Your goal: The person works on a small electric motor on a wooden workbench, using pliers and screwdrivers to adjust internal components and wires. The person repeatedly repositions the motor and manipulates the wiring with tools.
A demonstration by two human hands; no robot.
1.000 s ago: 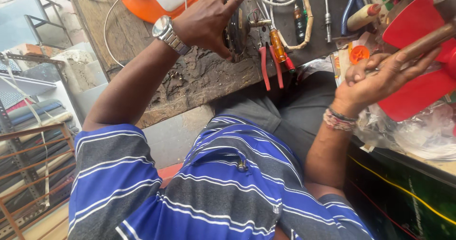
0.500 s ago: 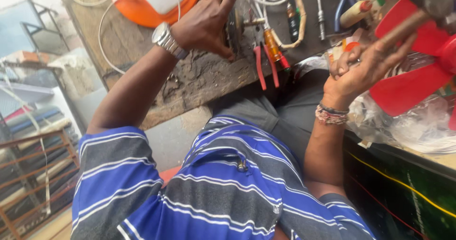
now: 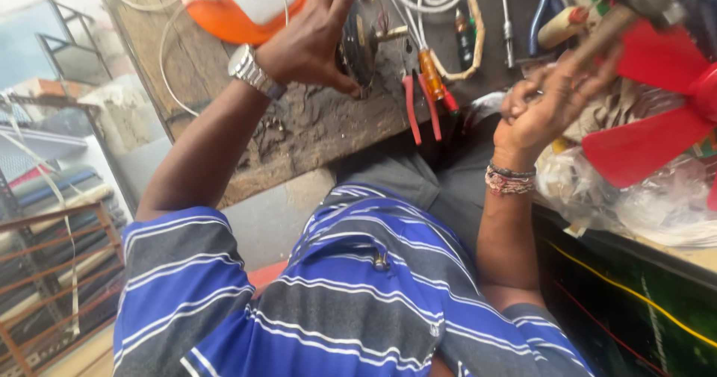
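Note:
My left hand (image 3: 302,45), with a metal wristwatch, grips a dark round motor (image 3: 360,42) standing on edge on the worn wooden bench (image 3: 299,134). Thumb and fingers wrap around the motor's rim. My right hand (image 3: 549,101), with beaded bracelets at the wrist, is closed on the wooden handle of a hammer (image 3: 597,33). The handle slants up to the right, and its dark head is near the top edge. The hammer is held to the right of the motor, apart from it.
An orange and white appliance (image 3: 246,0) with a white cable lies behind the left hand. Red-handled pliers (image 3: 418,108), an orange-handled screwdriver (image 3: 432,71) and other tools lie beside the motor. Red fan blades (image 3: 657,123) and crumpled clear plastic (image 3: 657,201) are at right.
My right hand has shifted left with the hammer handle, closer to the motor. My left hand keeps its grip on the motor. The view has drifted slightly.

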